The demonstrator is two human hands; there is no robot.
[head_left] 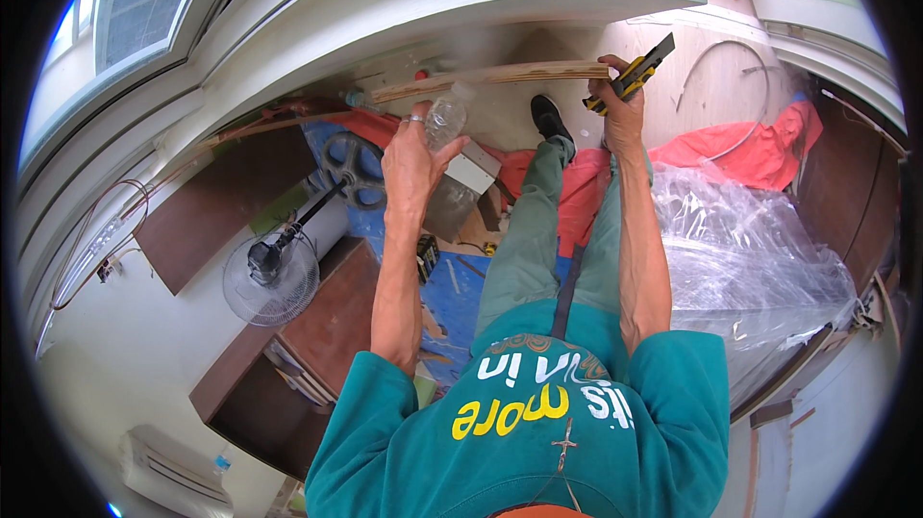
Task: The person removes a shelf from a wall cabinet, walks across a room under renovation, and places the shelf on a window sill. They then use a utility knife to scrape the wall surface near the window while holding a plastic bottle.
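Clear plastic btl [445, 121] was gripped in my L hand [411, 160], nr wood strip [524, 74], whose R end my R hand [620, 102] pinched while also holding yel/blk utility knife [636, 79], blade out.

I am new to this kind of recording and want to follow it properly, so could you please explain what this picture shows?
There is no machine here: a person works with two bare hands. The single picture comes from a wide fisheye camera worn on the head, looking down, which is why straight edges bend. Its left is the person's own left.

The left hand holds a clear plastic bottle. The right hand holds a yellow and black utility knife with its blade out, and its fingers are also at the end of a long wooden strip.

Below are a pale floor, a blue sheet and a red sheet. Clear plastic sheeting lies at right; a fan is at left.
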